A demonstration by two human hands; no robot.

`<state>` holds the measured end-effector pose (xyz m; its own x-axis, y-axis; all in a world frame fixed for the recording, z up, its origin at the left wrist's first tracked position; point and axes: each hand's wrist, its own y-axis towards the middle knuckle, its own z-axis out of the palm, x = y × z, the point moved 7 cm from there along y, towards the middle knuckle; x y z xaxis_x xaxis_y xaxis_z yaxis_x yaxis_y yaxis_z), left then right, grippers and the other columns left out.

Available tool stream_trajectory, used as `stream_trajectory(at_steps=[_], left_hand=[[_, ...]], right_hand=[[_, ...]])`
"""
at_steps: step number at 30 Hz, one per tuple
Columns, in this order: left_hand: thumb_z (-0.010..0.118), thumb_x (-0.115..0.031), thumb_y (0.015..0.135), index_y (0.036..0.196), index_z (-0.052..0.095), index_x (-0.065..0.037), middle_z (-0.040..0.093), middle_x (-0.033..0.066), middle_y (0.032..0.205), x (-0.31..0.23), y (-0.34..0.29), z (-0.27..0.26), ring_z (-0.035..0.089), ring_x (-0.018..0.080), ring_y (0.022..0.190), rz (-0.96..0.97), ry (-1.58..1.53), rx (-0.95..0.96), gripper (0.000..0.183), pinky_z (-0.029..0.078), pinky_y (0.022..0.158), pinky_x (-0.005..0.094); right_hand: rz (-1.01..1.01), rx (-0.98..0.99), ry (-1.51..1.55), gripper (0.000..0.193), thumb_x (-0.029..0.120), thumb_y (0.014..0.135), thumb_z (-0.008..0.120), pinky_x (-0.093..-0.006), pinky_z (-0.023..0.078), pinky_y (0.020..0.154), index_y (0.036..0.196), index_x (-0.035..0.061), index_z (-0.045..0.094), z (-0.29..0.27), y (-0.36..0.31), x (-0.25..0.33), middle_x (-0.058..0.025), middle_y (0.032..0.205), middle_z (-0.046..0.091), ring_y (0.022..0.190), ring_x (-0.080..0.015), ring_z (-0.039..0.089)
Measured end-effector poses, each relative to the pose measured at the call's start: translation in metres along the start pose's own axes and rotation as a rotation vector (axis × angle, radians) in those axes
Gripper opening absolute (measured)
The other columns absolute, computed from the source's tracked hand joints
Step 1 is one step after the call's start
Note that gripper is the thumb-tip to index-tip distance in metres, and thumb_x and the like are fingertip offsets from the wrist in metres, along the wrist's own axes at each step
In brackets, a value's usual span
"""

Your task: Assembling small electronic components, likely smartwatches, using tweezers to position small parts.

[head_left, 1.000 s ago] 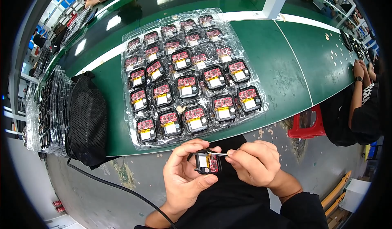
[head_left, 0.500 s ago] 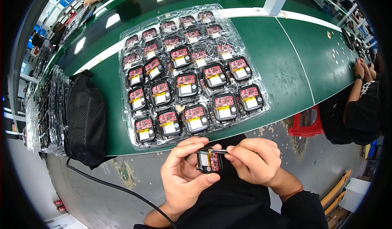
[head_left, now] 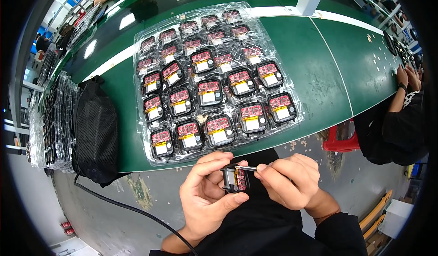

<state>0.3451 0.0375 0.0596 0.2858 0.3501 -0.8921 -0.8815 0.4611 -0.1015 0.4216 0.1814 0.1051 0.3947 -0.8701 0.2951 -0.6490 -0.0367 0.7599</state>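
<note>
Well, far left, a stack of clear trays (head_left: 50,123) stood beside a black mesh bag (head_left: 96,133); next, a broad tray (head_left: 262,34) bore rows of black cases (head_left: 210,106), red boards (head_left: 209,87) inside. Below it, the left hand (head_left: 200,199) gripped another open case (head_left: 236,179); the right hand (head_left: 292,180) pinched a slim tool (head_left: 246,168), tip at that case's upper edge.

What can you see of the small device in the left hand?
The small device is a black, plastic-looking, round-cornered case, its open face showing a grey block, a yellow strip and a red circuit board. The left hand holds it tilted, by its edges, before the green table. A slim tool in the right hand reaches its upper edge; contact is unclear.
</note>
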Motion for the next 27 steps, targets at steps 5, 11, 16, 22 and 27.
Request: stream_trajectory(at_steps=[5,11,16,22,27], left_hand=[[0.081,0.011,0.077,0.131,0.053,0.005,0.045,0.0181,0.140,-0.002,0.001,0.001,0.058,0.0352,0.127,0.075,-0.028,0.176,0.062,0.053,0.107,0.0430],[0.081,0.012,0.077,0.132,0.053,0.005,0.044,0.0179,0.141,-0.002,-0.001,0.001,0.058,0.0353,0.127,0.064,-0.013,0.180,0.062,0.053,0.107,0.0426],[0.081,0.011,0.078,0.132,0.052,0.004,0.044,0.0179,0.141,-0.001,-0.002,0.000,0.058,0.0352,0.128,0.044,-0.020,0.165,0.061,0.053,0.106,0.0420],[0.082,0.010,0.078,0.131,0.052,0.004,0.044,0.0183,0.141,0.000,-0.002,0.001,0.058,0.0360,0.127,0.034,-0.032,0.174,0.061,0.053,0.106,0.0423],[0.083,0.008,0.077,0.129,0.052,0.004,0.045,0.0199,0.140,0.002,-0.002,0.000,0.059,0.0364,0.126,0.012,-0.088,0.151,0.060,0.055,0.105,0.0428]], right_hand=[[-0.008,0.009,-0.011,0.022,0.004,0.070,0.079,-0.0241,0.036,0.044,0.092,0.0001,0.074,-0.001,0.001,0.001,-0.0028,0.080,0.060,0.052,-0.0102,0.053],[-0.021,0.006,-0.020,0.022,0.005,0.071,0.079,-0.0237,0.037,0.044,0.092,0.0002,0.074,-0.003,0.001,0.004,-0.0026,0.081,0.061,0.053,-0.0102,0.053],[-0.031,0.007,-0.026,0.023,0.005,0.070,0.079,-0.0231,0.036,0.044,0.093,0.0005,0.075,-0.004,0.000,0.006,-0.0024,0.081,0.061,0.053,-0.0100,0.054],[0.144,-0.016,0.156,0.028,0.004,0.073,0.087,-0.0269,0.045,0.048,0.097,0.0026,0.073,0.000,-0.004,-0.001,-0.0049,0.082,0.064,0.053,-0.0152,0.057],[0.257,-0.027,0.207,0.027,0.003,0.071,0.087,-0.0267,0.049,0.048,0.095,0.0016,0.074,0.007,-0.008,-0.006,-0.0053,0.081,0.065,0.057,-0.0157,0.062]])
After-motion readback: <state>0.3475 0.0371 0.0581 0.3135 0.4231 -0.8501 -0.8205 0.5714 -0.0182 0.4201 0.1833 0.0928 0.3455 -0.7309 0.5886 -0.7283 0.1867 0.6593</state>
